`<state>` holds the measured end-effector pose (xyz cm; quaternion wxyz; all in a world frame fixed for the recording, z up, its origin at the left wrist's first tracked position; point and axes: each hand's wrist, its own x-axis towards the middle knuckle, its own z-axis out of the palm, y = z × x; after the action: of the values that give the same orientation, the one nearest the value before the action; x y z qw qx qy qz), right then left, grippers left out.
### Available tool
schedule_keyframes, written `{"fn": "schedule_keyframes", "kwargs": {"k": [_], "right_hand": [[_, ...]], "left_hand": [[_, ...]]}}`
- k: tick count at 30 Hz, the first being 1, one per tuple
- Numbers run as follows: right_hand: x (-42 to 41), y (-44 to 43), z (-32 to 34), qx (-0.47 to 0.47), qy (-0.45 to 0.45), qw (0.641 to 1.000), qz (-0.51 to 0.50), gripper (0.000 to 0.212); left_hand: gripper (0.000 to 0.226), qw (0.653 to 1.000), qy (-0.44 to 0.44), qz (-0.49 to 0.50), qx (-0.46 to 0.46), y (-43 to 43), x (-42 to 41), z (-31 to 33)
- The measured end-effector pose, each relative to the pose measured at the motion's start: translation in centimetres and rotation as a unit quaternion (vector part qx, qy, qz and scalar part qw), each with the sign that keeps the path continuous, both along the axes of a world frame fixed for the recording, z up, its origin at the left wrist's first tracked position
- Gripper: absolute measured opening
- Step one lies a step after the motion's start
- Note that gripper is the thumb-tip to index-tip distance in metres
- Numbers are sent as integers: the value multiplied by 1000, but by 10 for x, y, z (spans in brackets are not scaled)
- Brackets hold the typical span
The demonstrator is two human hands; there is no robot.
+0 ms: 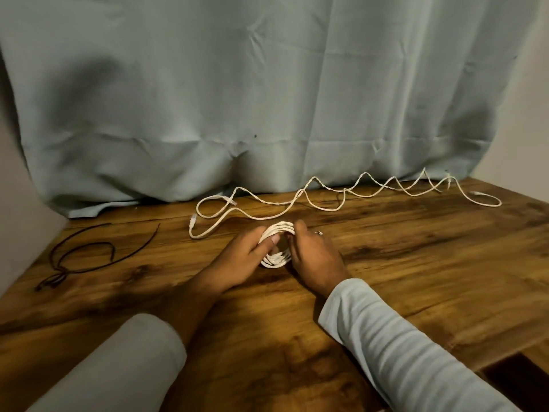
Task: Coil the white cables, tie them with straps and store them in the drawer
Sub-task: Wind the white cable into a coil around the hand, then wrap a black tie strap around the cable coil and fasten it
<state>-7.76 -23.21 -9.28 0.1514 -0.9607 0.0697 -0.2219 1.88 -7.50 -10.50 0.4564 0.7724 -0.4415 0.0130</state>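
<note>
**Now holding the wound coil together**

Both my hands are closed on the white coil (280, 228), which sits on the wooden surface (416, 263) right in front of me. My left hand (243, 254) wraps its left side, with the thumb lying across the loops. My right hand (315, 257) curls its fingers round the right side.

To do this well, I think I should keep the loops stacked and even and not let either side slacken, because a springy cable will fan open the moment the pressure drops. One hand will have to hold the whole bundle by itself while the other fetches a tie. The dark cord (86, 251) lying well off to my left looks like the strap. The left hand is the nearer one, so the right should take over the hold first.

More loose cables (326, 200) zigzag along the back of the surface, near the foot of the hanging blue cloth (237, 99); I judge they are waiting their turn.

Several things are hard to make out. My hands cover both flanks of the coil, so I cannot see where its ends or plugs are tucked. I cannot tell how many cables lie at the back, nor whether the dark cord is one strap or several. A dark gap (517, 379) at the lower right edge may be the drawer, but it is cut off.
</note>
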Motion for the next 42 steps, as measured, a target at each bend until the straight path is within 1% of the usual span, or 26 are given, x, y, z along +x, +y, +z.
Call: {"fn": "schedule_keyframes", "kwargs": {"k": [3,5,6,9,10,12,16,18,20,22,24,26,28,31,33,36,39,42], "right_hand": [[-3,5,-2,43,-9,999,17,19],[-5,10,-3,75,-20,996,35,15],[-6,13,-3,91,-27,994,47,13],[-8,22,-3,129,-36,988,76,18],[-8,25,-4,137,-39,986,83,21],[-6,32,-4,150,-46,983,99,24],[-2,43,-1,155,-41,978,131,25],[1,50,0,155,-32,976,151,25],[7,61,3,159,-25,972,173,31],[15,74,4,173,-28,964,200,39],[25,85,6,197,-21,954,224,41],[35,99,7,216,-4,947,237,43],[44,111,9,210,15,947,241,41],[59,132,7,174,39,951,251,26],[69,147,6,150,44,952,262,23],[87,168,4,100,37,957,270,25],[104,186,1,9,6,961,277,35],[117,199,0,-85,-3,959,270,44]], "left_hand": [[24,989,125,-45,-59,3,-12,5],[21,969,219,-74,-91,9,-22,12],[23,960,250,-81,-96,13,-26,14],[42,935,319,-106,-116,23,-31,20],[41,923,344,-114,-129,27,-34,21],[30,900,386,-128,-156,36,-39,26],[30,859,453,-161,-175,57,-42,32],[27,850,471,-174,-162,72,-39,34],[24,851,475,-168,-150,89,-37,36],[26,852,479,-146,-152,105,-36,38],[29,857,475,-116,-165,122,-33,41],[25,870,449,-72,-188,140,-26,43],[25,880,409,-4,-241,157,-15,44],[22,886,317,133,-311,181,8,42],[22,886,270,182,-329,192,22,37],[21,879,235,201,-364,199,39,30],[19,879,207,229,-364,198,48,28],[19,881,202,221,-365,196,50,27]]}}
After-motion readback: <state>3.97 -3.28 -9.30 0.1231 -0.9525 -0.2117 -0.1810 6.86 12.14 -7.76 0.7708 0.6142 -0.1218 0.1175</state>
